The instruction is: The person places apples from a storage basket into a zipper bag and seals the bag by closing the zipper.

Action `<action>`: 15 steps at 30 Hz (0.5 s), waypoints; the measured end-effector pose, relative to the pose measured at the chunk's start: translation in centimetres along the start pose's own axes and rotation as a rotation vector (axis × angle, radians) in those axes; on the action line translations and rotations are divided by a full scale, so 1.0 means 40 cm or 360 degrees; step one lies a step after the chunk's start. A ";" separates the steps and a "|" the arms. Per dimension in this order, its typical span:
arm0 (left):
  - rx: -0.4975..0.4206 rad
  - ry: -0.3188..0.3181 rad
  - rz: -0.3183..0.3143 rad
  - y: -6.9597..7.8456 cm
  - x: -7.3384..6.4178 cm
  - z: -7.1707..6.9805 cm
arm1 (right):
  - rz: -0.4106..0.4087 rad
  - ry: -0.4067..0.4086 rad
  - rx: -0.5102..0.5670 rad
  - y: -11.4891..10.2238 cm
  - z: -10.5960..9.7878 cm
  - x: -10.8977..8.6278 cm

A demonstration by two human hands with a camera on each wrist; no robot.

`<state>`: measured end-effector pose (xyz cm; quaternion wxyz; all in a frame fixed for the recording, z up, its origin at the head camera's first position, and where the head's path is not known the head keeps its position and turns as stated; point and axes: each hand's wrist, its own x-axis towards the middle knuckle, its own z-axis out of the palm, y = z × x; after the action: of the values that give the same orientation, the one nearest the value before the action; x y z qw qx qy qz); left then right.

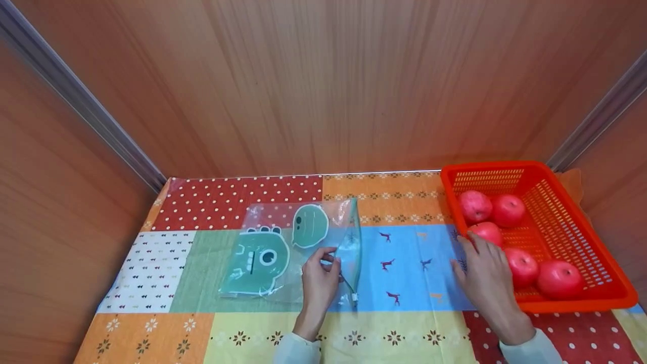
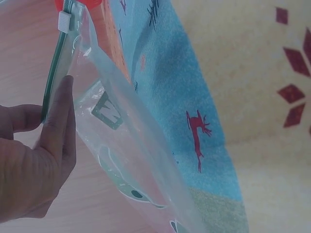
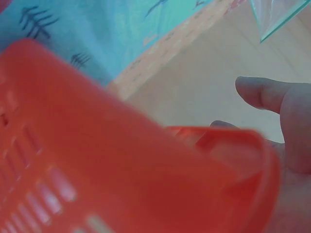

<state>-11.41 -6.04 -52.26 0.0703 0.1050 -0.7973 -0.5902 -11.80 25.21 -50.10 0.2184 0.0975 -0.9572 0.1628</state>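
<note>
A clear zip bag with green cartoon faces printed on it lies on the patchwork cloth, its green slider edge toward the right. My left hand pinches the bag by that edge between thumb and fingers; in the left wrist view the white slider sits beyond the fingertips. Over the left rim of a red plastic basket reaches my right hand, thumb apart from the fingers. Its fingertips are by a red apple and partly cover it; contact is unclear. The right wrist view shows the basket rim hiding most fingers.
Several more apples lie in the basket, mostly along its left and near sides. Wooden panels enclose the back and both sides. The patchwork cloth extends between the bag and the basket.
</note>
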 end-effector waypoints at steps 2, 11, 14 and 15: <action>-0.0001 0.0002 0.0004 -0.001 0.000 0.000 | 0.0020 -0.0002 -0.0002 0.012 -0.005 -0.001; -0.0001 0.0006 0.0005 -0.006 0.002 0.000 | 0.0172 -0.0123 0.0013 0.058 -0.021 -0.009; 0.0004 0.0004 -0.0004 -0.007 0.001 0.001 | 0.0214 -0.0133 0.0015 0.066 -0.025 -0.013; 0.0004 0.0003 -0.0013 -0.007 0.001 0.001 | 0.0225 -0.0135 0.0010 0.068 -0.026 -0.014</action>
<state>-11.43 -6.09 -52.53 0.0684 0.1088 -0.7977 -0.5893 -11.60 28.19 -50.19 0.1654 0.0372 -0.9696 0.1765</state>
